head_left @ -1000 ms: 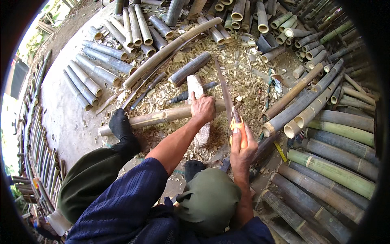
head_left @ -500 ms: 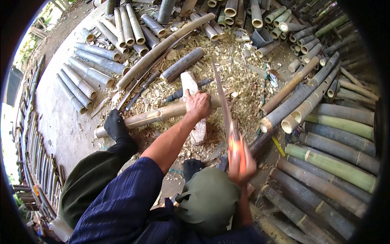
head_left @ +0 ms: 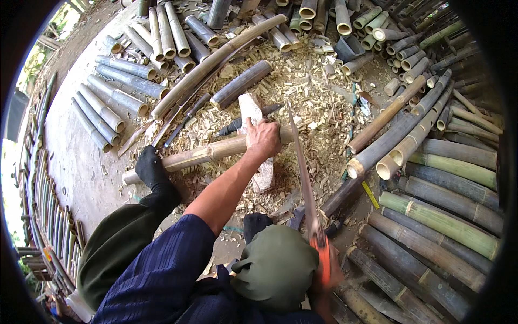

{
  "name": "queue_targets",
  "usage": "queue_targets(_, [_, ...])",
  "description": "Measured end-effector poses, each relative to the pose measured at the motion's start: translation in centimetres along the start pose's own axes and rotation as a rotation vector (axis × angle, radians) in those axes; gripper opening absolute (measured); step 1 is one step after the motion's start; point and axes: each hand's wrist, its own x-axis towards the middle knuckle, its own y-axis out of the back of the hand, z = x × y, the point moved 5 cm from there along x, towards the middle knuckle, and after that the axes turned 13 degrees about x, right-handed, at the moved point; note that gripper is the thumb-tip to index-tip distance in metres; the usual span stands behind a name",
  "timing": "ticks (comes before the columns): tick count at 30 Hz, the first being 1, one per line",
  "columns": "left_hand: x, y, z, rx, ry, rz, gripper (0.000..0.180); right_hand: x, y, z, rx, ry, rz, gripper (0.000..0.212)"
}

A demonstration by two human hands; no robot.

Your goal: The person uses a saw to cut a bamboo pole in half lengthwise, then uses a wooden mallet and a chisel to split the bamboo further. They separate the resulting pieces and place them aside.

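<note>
A left hand (head_left: 263, 139) is pinning a bamboo pole (head_left: 216, 150) over a wooden block (head_left: 264, 175), while the right hand (head_left: 330, 270) is holding a handsaw (head_left: 305, 178).
The left forearm is slanting forward, its grip clasping the pole near the right end; the right hand, blurred, is sitting low beside the knee (head_left: 280, 259), its grip wrapped around the saw's orange handle. The tapering blade is passing the pole's right end, contact unclear; a black-socked foot (head_left: 147, 166) is resting on its left part. Pale chips (head_left: 318, 108) are covering open ground beyond the blade, smooth, node-ringed bamboo lengths (head_left: 440, 221) edging the right.
</note>
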Motion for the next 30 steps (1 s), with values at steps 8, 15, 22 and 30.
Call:
queue_targets(8, [-1.2, 0.9, -1.0, -0.044, 0.03, -0.004, 0.022, 10.1, 2.0, -6.1, 0.713, 0.072, 0.241, 0.034])
queue_targets(15, [-1.0, 0.6, -1.1, -0.039, 0.032, 0.021, 0.018, -0.2, -4.1, 8.1, 0.355, 0.029, 0.133, 0.033])
queue_targets(22, [-0.5, 0.3, -1.5, -0.082, 0.028, 0.015, 0.022, 9.0, 2.5, -7.4, 0.669, 0.235, 0.249, 0.033])
queue_targets(30, [-1.2, 1.0, 0.6, -0.063, 0.007, 0.036, 0.019, 5.1, 1.5, -3.6, 0.71, 0.108, 0.335, 0.03])
